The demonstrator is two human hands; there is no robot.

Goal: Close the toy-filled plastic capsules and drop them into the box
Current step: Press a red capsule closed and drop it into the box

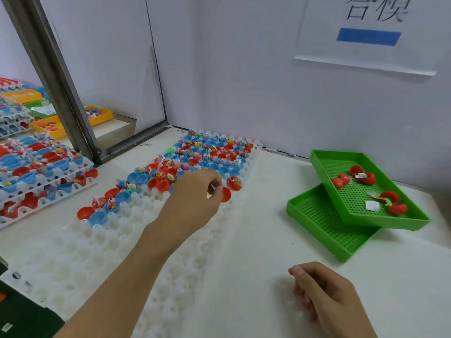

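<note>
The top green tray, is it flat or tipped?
Tipped. The top green tray leans with one end on the lower tray.

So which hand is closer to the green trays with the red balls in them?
Right. The right hand rests on the table in front of the green trays, apart from them. The left hand is farther off, over the white tray, pinching a red capsule half.

A toy-packing workbench: stacked capsule trays (41, 181), green sorting bins (366, 191), partition walls (244, 81).
</note>
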